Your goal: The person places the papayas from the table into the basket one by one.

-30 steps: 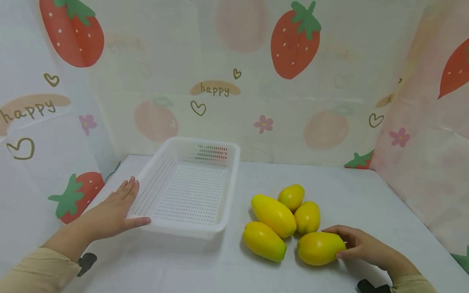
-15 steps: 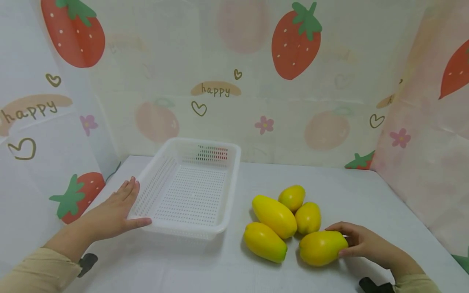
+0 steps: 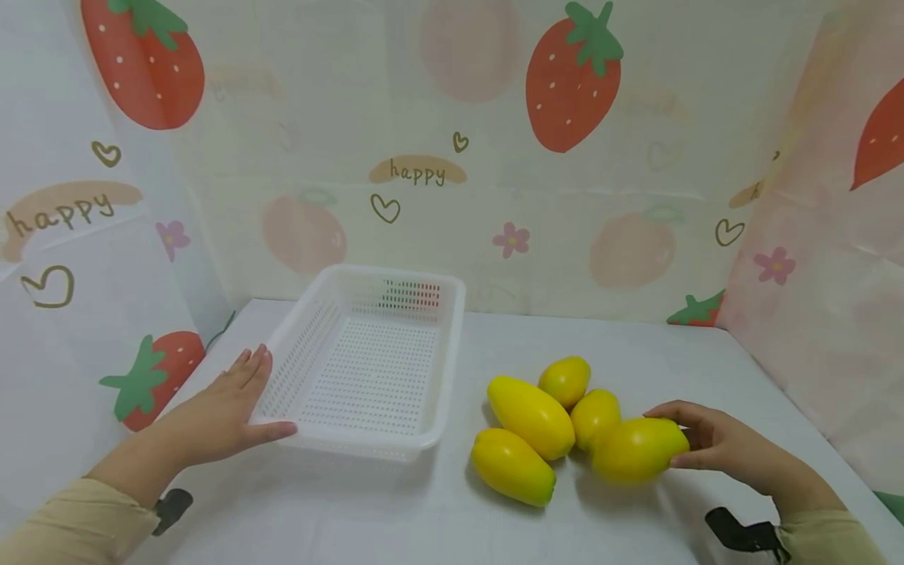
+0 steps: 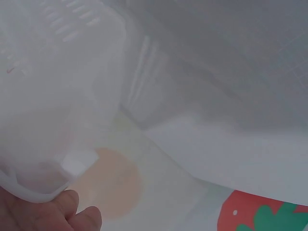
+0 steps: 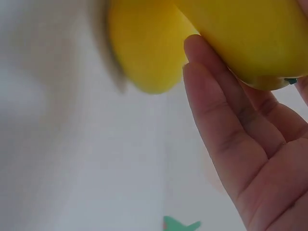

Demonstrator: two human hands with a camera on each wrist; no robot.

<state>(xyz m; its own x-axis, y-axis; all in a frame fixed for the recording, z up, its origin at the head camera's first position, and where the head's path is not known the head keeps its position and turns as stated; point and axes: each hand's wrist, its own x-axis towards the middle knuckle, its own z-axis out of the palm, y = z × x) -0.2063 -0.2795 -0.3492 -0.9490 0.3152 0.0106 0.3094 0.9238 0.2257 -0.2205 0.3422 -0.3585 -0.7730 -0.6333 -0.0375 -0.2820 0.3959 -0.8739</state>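
Note:
In the head view my right hand (image 3: pixel 734 447) grips a yellow mango (image 3: pixel 632 451) by its right end, between thumb and fingers. The mango is raised off the table and overlaps a smaller mango (image 3: pixel 593 416) behind it. Up close, the right wrist view has the fingers (image 5: pixel 211 106) along the held mango (image 5: pixel 255 38). My left hand (image 3: pixel 219 416) rests against the left side of a white perforated basket (image 3: pixel 443 392), fingers straight and thumb on the front rim. Fingertips (image 4: pixel 86 219) meet the basket's rim (image 4: pixel 36 196) in the left wrist view.
Other mangoes lie together right of the basket: a long one (image 3: pixel 531 416), a front one (image 3: pixel 513 467) and a small back one (image 3: pixel 565 381). A white cloth (image 3: pixel 339 518) covers the table. Walls printed with strawberries (image 3: pixel 574 82) stand behind and at both sides.
My right hand has lifted the mango off the table, moving it up and slightly right. My left hand stays at the basket, which has not moved.

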